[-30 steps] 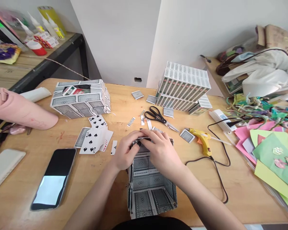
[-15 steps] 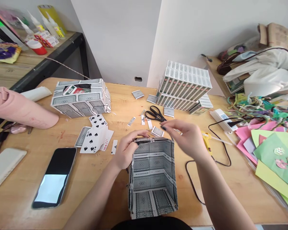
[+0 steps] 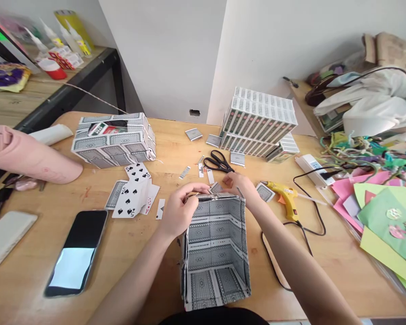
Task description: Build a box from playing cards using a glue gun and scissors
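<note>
A box made of grey-backed playing cards (image 3: 209,232) stands in front of me with its open side facing me. My left hand (image 3: 181,210) is closed round its far left rim, thumb over the edge. Just beyond the box's far edge, my right hand (image 3: 239,184) has its fingers curled at a small cut piece of playing card (image 3: 215,188). The piece tilts at the fingertips, and the box rim hides part of the hand. Black scissors (image 3: 218,161) lie right behind that hand. A yellow glue gun (image 3: 287,198) rests to its right, nozzle over another card piece (image 3: 265,193).
A finished-looking card box (image 3: 113,140) stands back left. Packs of cards (image 3: 259,119) are stacked at the back. Loose playing cards (image 3: 128,198), a phone (image 3: 77,253) and a pink bottle (image 3: 34,153) lie left. The glue gun's cord (image 3: 274,271) loops on the right.
My right hand has moved down and left from above the box's far right corner to the card piece behind the rim. That piece has shifted and turned. My left hand stays on the rim.
</note>
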The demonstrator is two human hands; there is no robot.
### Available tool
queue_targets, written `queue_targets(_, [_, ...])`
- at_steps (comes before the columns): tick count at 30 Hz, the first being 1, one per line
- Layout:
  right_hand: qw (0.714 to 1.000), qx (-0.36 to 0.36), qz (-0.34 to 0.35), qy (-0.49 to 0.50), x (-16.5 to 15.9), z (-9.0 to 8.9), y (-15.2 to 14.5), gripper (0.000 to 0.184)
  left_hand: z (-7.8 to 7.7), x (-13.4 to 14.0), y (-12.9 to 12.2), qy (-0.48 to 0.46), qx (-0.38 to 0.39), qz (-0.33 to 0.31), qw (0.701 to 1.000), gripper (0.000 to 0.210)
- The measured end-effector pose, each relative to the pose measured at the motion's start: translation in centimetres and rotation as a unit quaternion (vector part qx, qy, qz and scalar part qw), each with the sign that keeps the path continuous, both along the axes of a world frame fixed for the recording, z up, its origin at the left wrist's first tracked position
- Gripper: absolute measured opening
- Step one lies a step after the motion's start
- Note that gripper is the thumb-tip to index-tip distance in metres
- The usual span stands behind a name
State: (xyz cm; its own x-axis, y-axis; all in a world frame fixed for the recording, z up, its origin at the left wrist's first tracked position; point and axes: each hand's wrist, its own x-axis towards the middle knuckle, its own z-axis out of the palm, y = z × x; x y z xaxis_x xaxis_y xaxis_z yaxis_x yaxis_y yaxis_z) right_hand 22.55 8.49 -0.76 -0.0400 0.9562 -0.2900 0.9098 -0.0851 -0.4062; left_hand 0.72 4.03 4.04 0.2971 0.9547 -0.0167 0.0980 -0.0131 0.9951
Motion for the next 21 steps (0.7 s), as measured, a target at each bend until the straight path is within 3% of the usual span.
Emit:
queue_targets(3, [0.999, -0.026, 0.007, 0.028, -0.1, -0.2, 0.2, 0.025, 0.1, 0.0, 0.0, 0.000, 0.006, 0.000, 1.000, 0.032])
queue_targets(8, [0.997, 0.020, 0.069, 0.037, -0.2, -0.6, 0.3, 0.029, 0.0, 0.0, 0.0, -0.004, -0.003, 0.001, 1.000, 0.030])
queue_targets(14, [0.991, -0.024, 0.099, 0.089, -0.6, -0.6, 0.5, 0.017, 0.3, -0.2, -0.3, -0.032, -0.021, -0.006, 0.999, 0.031])
queue_targets(18, [0.993, 0.012, 0.038, 0.115, 0.4, 1.9, -0.1, 0.013, 0.8, -0.3, -0.7, -0.039, -0.015, -0.019, 0.999, 0.036])
queue_targets(21, [0.970, 0.068, -0.037, 0.229, 1.2, 5.3, -1.3, 0.016, 1.1, -0.3, -0.8, -0.039, -0.017, -0.021, 0.999, 0.037])
